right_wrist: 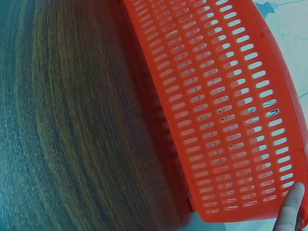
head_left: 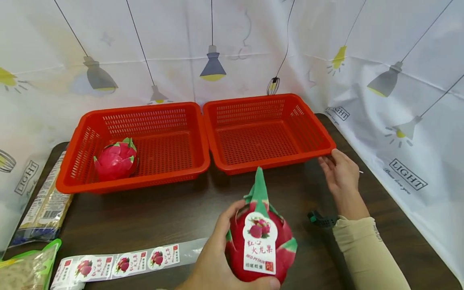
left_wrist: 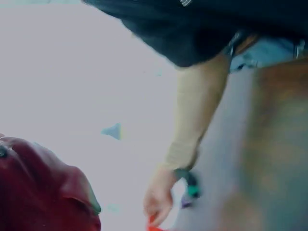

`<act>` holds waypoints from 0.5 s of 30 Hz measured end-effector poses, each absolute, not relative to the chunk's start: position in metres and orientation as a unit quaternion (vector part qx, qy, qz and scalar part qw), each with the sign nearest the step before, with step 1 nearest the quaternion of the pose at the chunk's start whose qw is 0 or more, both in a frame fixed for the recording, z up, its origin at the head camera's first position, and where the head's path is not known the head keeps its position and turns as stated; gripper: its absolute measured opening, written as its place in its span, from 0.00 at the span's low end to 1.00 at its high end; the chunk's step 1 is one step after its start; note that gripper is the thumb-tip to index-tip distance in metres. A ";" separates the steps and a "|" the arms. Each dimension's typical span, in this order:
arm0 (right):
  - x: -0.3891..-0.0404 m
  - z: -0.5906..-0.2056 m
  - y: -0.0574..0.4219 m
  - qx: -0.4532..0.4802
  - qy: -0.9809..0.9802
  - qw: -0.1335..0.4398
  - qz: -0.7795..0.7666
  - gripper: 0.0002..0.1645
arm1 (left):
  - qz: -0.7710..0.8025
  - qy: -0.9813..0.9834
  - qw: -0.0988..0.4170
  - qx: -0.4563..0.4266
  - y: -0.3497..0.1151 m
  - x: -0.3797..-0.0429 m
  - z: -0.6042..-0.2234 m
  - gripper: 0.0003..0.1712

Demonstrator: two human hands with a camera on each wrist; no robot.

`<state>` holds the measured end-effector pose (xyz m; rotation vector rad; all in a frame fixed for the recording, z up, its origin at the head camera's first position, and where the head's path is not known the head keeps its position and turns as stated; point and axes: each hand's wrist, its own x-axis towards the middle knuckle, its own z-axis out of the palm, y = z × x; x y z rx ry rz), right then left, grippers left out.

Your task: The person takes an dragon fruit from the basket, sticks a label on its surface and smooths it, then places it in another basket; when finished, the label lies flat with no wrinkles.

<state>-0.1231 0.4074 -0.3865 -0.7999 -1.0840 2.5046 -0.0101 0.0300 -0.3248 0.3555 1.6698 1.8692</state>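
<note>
The left hand (head_left: 221,257) holds the fruit (head_left: 284,231) above the near edge of the table (head_left: 174,221), its grip curled round the left and lower sides, one digit along the upper left and another across the bottom. The fruit is red with green tips, its longest tip pointing away toward the baskets, and a white label (head_left: 259,243) with printed characters faces the person. The right hand (head_left: 342,173) pinches the rim of the right basket (head_left: 250,141) at its near right corner; the right wrist view shows one fingertip against that corner. A dark strap (head_left: 320,219) hangs by the right wrist, beside a beige sleeve (head_left: 369,249). The right basket stands beside the left basket (head_left: 166,149), both red and slotted, their rims close together at the back. The other fruit (head_left: 116,161) lies in the left part of the left basket. To the left of the left hand, a strip (head_left: 123,262) of similar labels runs across the table; near its left end lies a green-edged bag (head_left: 29,268), and beyond that a packet (head_left: 47,205) rests beside the left basket. Behind everything hangs a white cloth (head_left: 246,24) printed with lamps.
</note>
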 end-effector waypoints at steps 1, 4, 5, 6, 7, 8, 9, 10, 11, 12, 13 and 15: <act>-0.122 -0.387 0.409 -0.274 -0.377 0.151 0.872 0.15 | 0.710 0.626 0.277 0.165 0.035 -0.017 -0.316 0.59; -0.118 -0.388 0.410 -0.266 -0.380 0.156 0.872 0.12 | 0.706 0.646 0.205 0.205 0.059 -0.053 -0.298 0.58; -0.118 -0.388 0.410 -0.266 -0.382 0.155 0.871 0.11 | 0.698 0.660 0.182 0.210 0.069 -0.069 -0.295 0.58; -0.117 -0.388 0.409 -0.266 -0.383 0.154 0.871 0.11 | 0.686 0.677 0.161 0.212 0.080 -0.086 -0.295 0.58; -0.117 -0.387 0.409 -0.265 -0.386 0.152 0.870 0.11 | 0.673 0.694 0.143 0.210 0.092 -0.104 -0.296 0.58; -0.116 -0.387 0.409 -0.265 -0.388 0.151 0.870 0.11 | 0.659 0.712 0.131 0.204 0.105 -0.121 -0.298 0.58; -0.116 -0.387 0.408 -0.264 -0.393 0.150 0.868 0.12 | 0.648 0.725 0.126 0.198 0.117 -0.137 -0.301 0.58; -0.116 -0.386 0.408 -0.263 -0.396 0.149 0.867 0.13 | 0.636 0.738 0.121 0.192 0.130 -0.152 -0.305 0.59; -0.116 -0.386 0.407 -0.262 -0.400 0.148 0.866 0.14 | 0.625 0.749 0.115 0.187 0.143 -0.166 -0.309 0.59; -0.116 -0.385 0.407 -0.260 -0.404 0.148 0.864 0.15 | 0.615 0.759 0.113 0.180 0.156 -0.178 -0.314 0.59; -0.116 -0.385 0.407 -0.263 -0.410 0.147 0.861 0.17 | 0.604 0.770 0.112 0.172 0.168 -0.188 -0.319 0.60; -0.115 -0.384 0.407 -0.270 -0.424 0.144 0.853 0.21 | 0.587 0.786 0.115 0.159 0.191 -0.204 -0.329 0.60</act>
